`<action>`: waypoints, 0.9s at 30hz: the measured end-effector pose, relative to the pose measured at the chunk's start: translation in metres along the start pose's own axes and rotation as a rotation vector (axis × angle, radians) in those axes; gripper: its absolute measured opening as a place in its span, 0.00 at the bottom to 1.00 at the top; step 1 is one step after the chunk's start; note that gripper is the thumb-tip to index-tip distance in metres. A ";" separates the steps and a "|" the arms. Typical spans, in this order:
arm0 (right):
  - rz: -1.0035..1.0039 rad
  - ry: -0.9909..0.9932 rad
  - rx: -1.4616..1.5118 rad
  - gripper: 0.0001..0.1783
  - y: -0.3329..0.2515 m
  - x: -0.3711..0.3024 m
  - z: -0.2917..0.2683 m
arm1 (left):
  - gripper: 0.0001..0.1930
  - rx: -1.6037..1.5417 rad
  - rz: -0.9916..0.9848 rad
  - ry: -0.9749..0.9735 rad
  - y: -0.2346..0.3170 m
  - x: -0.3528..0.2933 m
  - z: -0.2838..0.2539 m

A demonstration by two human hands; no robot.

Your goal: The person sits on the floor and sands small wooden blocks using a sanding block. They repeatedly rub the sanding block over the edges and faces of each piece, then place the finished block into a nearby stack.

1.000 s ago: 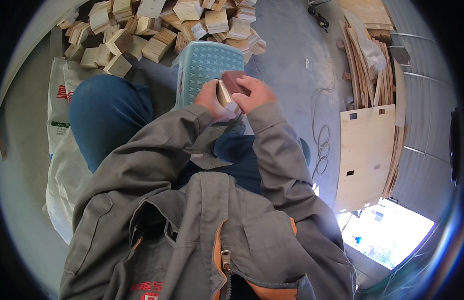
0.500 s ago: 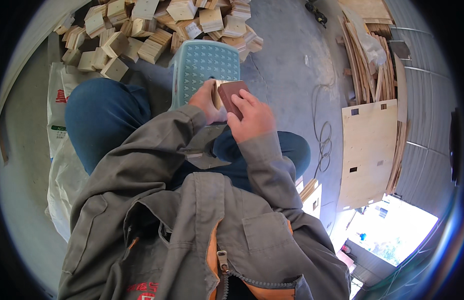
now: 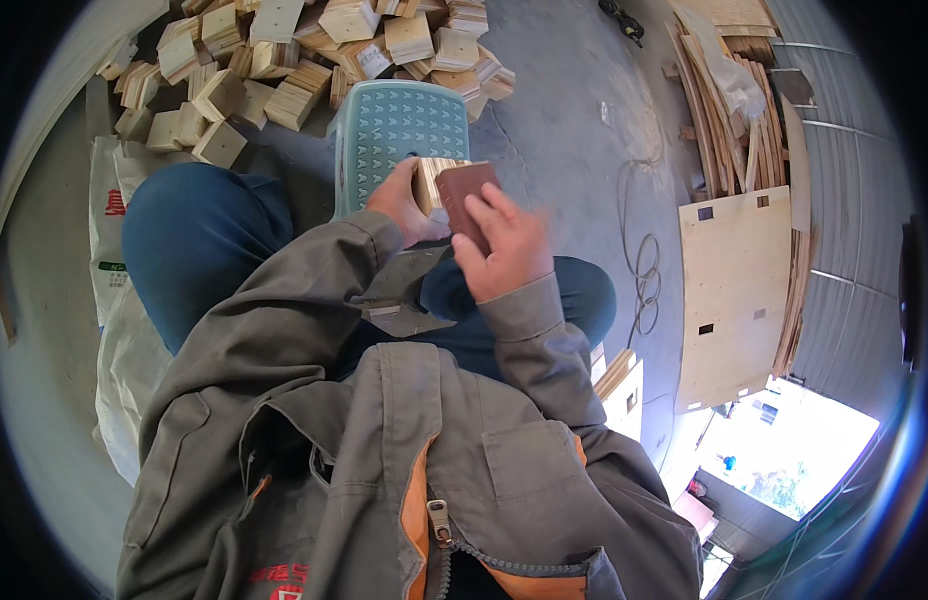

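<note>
Single head-worn fisheye view, steeply downward, close over lap and floor

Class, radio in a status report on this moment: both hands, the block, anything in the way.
Left hand grips wood block. Right hand presses brown pad against it. Both held above teal stool. Nothing in the way.

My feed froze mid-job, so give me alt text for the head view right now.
Seated person's left hand holds a pale wood block while the right hand presses a reddish-brown sanding block against it, above a teal plastic stool. A heap of wood blocks lies on the concrete floor beyond; plywood sheets lie to the right.
</note>
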State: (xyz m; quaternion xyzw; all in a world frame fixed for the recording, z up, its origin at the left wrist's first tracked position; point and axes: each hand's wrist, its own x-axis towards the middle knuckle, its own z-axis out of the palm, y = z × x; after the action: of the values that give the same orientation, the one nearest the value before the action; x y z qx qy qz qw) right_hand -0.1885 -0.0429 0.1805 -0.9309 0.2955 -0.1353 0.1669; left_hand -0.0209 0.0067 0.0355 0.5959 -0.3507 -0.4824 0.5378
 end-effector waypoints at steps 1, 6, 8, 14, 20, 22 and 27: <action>0.014 0.017 -0.015 0.29 -0.001 -0.003 0.007 | 0.54 0.001 -0.003 -0.030 0.005 -0.001 -0.002; 0.103 0.018 -0.070 0.28 0.009 0.012 0.038 | 0.47 0.052 0.116 0.047 -0.012 0.000 -0.001; 0.149 -0.020 -0.055 0.28 0.025 0.033 0.042 | 0.48 0.109 0.111 0.031 -0.007 -0.003 -0.002; 0.201 0.218 0.041 0.29 0.065 0.018 0.010 | 0.52 0.132 0.046 0.025 0.012 -0.004 -0.002; 0.099 0.188 0.061 0.31 0.050 -0.030 0.010 | 0.49 0.106 0.113 -0.020 -0.001 0.002 0.004; 0.099 0.137 0.032 0.30 0.033 -0.036 0.019 | 0.48 0.050 0.111 -0.005 -0.002 0.003 0.007; 0.128 0.160 0.035 0.29 0.045 -0.010 0.031 | 0.48 0.176 0.147 -0.018 -0.006 0.006 0.004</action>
State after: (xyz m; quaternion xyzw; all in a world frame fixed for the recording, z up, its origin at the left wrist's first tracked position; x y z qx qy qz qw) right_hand -0.2086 -0.0646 0.1335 -0.8933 0.3642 -0.2034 0.1674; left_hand -0.0233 0.0008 0.0282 0.6089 -0.4395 -0.4143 0.5142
